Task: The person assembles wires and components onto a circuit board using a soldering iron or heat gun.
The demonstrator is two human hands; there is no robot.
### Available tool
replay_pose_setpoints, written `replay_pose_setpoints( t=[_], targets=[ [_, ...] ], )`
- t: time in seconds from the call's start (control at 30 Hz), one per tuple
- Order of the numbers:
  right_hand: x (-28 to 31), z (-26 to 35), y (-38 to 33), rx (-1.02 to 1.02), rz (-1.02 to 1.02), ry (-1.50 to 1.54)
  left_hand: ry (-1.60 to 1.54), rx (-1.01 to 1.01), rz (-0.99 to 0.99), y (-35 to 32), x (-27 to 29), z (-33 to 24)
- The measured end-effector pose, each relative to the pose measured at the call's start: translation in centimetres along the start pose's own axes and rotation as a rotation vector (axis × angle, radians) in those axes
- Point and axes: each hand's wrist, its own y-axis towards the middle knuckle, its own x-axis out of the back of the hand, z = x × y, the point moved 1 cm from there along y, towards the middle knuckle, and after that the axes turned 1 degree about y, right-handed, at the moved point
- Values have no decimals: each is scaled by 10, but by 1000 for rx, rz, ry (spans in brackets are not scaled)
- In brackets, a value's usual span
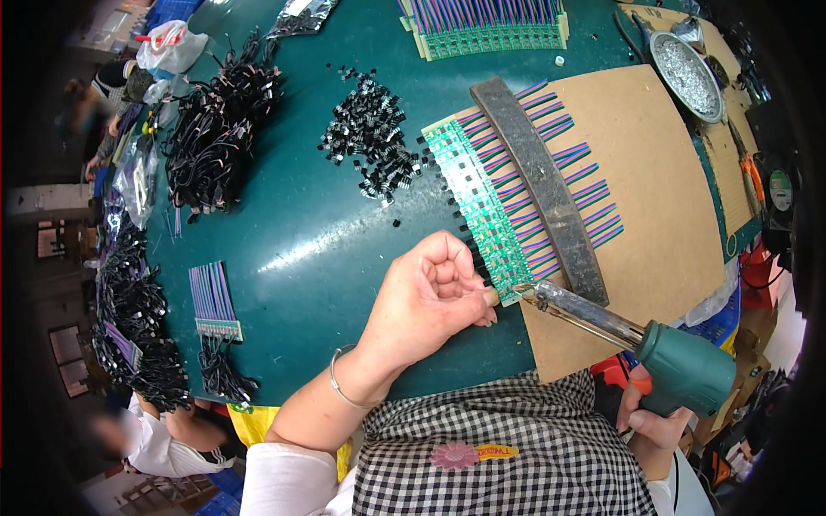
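Note:
A green circuit board strip (480,202) lies slanted across the middle, small black parts along its left edge and multicoloured wires (594,189) running off to its right. Across the wires rests a dark flat metal bar (542,189). At the strip's near end my left hand (430,297) is closed in a pinch; what sits between thumb and fingers, if anything, is hidden. My right hand (658,426) grips the green handle of a soldering gun (688,365) at the lower right. Its tip meets or hovers just over the strip's near end, close to my left thumb.
Brown cardboard (654,155) lies under the wires on the green table (301,318). Loose black connectors (374,138) are heaped left of the strip, beside bundled black cables (219,129). A finished-looking wired board (490,39) lies far; a metal dish (686,77) stands far right.

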Motion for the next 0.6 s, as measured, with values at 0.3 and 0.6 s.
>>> replay_pose_setpoints(
  t=[0.3,0.6],
  targets=[
    [-2,-6,2,-26,-65,-27,-35,-6,-11,1,-1,0],
    [3,-12,5,-5,-38,-57,-36,-16,1,1,0,2]
  ],
)
